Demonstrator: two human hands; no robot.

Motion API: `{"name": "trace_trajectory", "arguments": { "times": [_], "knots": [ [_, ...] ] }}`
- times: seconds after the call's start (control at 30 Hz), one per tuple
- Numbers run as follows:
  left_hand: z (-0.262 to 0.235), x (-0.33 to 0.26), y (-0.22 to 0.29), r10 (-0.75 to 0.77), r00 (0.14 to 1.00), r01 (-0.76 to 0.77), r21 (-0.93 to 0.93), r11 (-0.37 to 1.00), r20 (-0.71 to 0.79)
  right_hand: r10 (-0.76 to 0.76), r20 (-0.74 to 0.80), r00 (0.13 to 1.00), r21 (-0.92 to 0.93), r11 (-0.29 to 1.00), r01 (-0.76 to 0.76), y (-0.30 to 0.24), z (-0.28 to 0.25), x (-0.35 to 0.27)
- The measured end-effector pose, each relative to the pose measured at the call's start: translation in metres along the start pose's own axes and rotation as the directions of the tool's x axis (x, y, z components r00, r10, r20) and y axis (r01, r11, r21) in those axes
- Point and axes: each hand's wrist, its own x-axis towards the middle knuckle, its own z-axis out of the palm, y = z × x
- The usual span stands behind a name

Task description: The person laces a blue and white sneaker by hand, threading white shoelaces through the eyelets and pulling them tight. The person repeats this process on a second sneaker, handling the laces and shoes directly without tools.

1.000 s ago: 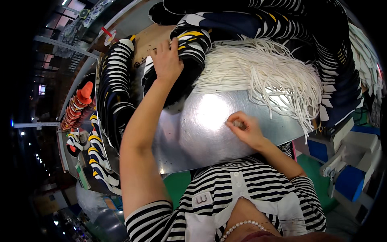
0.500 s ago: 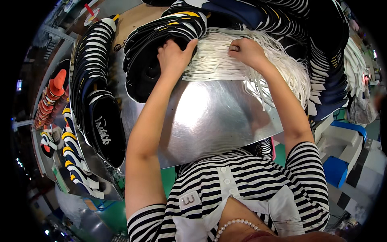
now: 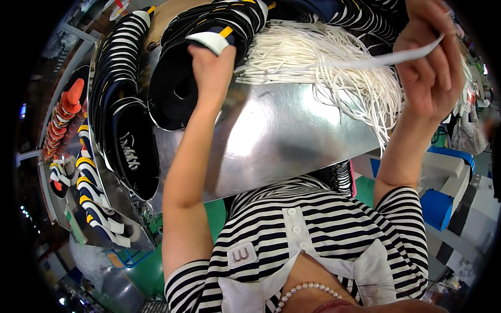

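Far left, a row of orange cones (image 3: 67, 112) stands beside stacked black shoe uppers (image 3: 117, 99) with white and yellow trim. The left hand (image 3: 211, 70) is closed around the top piece of a black stack (image 3: 180, 78), fingers pinching its white-edged tab. Below it spreads the shiny metal worktop (image 3: 282, 135), with a heap of white strips (image 3: 323, 62) lying at its far edge. The right hand (image 3: 430, 62) is raised above the heap, pinching a single white strip (image 3: 365, 62) pulled taut from it.
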Motion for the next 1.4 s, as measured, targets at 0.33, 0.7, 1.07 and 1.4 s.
{"name": "trace_trajectory", "arguments": {
  "times": [0.33,0.7,1.07,1.4],
  "knots": [
    [-0.131,-0.121,-0.018,-0.078,0.812,0.535,-0.685,0.495,0.578,0.034,-0.675,0.737,-0.151,0.971,-0.183,0.060,-0.019,-0.163],
    [-0.039,-0.198,0.030,-0.072,0.486,0.269,-0.071,0.961,0.871,0.261,-0.577,0.773,0.042,0.956,-0.291,0.136,0.005,-0.156],
    [-0.098,-0.151,0.036,0.467,0.705,-0.703,0.438,0.560,0.535,0.183,-0.763,0.620,-0.181,0.860,-0.477,0.148,-0.042,-0.170],
    [-0.059,-0.092,-0.007,-0.583,0.252,0.745,0.230,0.627,0.773,0.077,-0.784,0.616,-0.374,0.734,-0.567,0.188,-0.053,-0.142]
  ]
}}
